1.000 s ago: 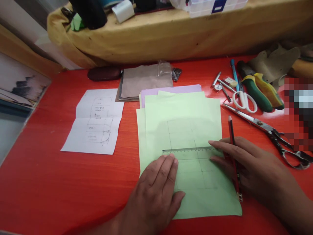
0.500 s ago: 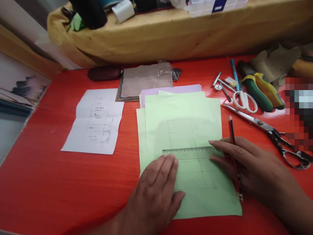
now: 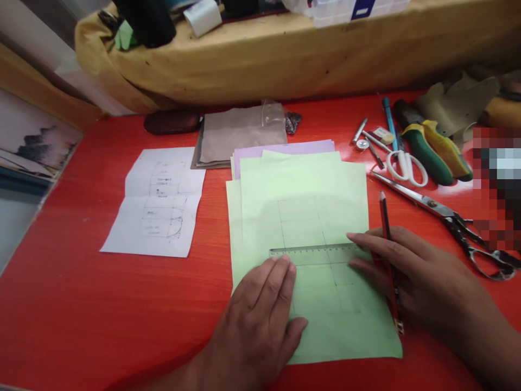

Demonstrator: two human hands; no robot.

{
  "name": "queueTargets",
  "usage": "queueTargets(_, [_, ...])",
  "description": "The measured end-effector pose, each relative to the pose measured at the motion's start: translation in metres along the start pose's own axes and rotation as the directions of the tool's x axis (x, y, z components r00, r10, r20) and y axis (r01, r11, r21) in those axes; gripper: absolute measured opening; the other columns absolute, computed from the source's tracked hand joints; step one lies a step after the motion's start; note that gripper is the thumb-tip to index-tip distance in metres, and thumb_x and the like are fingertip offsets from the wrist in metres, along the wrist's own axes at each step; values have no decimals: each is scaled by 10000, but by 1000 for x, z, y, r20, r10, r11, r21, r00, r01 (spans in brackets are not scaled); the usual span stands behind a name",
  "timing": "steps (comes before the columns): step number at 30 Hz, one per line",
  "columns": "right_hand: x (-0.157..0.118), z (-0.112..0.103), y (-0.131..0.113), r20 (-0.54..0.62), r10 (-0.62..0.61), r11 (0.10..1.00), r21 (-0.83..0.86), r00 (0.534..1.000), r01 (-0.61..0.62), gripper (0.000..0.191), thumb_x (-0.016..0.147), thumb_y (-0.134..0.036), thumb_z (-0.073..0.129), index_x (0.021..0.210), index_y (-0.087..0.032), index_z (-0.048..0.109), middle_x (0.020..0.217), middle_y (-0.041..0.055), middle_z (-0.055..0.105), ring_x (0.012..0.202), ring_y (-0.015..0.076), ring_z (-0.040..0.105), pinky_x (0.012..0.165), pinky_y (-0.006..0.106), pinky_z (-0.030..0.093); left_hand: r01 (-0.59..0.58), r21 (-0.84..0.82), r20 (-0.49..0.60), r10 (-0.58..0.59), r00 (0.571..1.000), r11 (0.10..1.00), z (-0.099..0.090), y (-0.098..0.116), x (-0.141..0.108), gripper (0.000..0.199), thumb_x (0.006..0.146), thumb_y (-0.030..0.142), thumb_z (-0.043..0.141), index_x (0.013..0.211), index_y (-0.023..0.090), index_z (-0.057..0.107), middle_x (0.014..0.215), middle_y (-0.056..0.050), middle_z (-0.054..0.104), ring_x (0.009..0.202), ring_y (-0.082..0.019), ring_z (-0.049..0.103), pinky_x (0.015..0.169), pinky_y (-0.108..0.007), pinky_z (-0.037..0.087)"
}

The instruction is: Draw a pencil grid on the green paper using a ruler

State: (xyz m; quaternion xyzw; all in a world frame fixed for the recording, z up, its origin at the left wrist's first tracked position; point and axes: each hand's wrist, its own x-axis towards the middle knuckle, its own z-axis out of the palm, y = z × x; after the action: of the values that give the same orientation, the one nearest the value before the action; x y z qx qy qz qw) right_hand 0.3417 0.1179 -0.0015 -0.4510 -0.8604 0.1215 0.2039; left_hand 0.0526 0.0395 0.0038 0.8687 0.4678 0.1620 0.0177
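A transparent ruler (image 3: 313, 251) lies flat across a pale green paper sheet (image 3: 345, 336) with faint pencil grid lines. My left hand (image 3: 252, 320) rests flat on the sheet, its fingertips just below the ruler's edge. My right hand (image 3: 411, 271) lies at the ruler's right end, with its fingertips on or beside the ruler. That hand also holds a red and black pencil (image 3: 386, 239) against its palm side, the sharpened tip pointing away from me. The pencil's tip is off the paper, above the sheet's right edge.
A folded white sheet with a pencil sketch (image 3: 163, 217) lies left on the red table (image 3: 81, 282). Lilac sheets (image 3: 280, 150) and beige suede pieces (image 3: 240, 133) lie behind. Scissors (image 3: 407, 169), steel shears (image 3: 456, 228) and green-handled tools (image 3: 427, 152) lie right.
My hands, the ruler and the pencil hold their places on the sheet. The whole view has shifted slightly left.
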Motion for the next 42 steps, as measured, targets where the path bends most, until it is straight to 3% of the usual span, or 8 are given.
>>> queueTargets(28, [-1, -1, 0, 13, -3, 1000, -2, 1000, 3, 300, 1102, -349, 590, 1379, -257, 659, 1017, 76, 718, 788, 236, 738, 629, 361, 552, -7, 11, -5, 7, 1000, 1000, 1, 1, 0, 485, 1122, 337, 482, 1437, 0, 630, 1505, -166, 642, 1415, -295, 560, 1183, -410, 473])
queueTargets(42, [1, -3, -2, 1, 32, 999, 25, 999, -32, 306, 1081, -383, 617, 1336, -252, 723, 979, 85, 749, 740, 251, 751, 574, 366, 545, -4, -2, 7, 4, 1000, 1000, 1, 0, -1, 497, 1122, 345, 481, 1456, 2, 615, 1525, -167, 623, 1426, -297, 551, 1198, -413, 464])
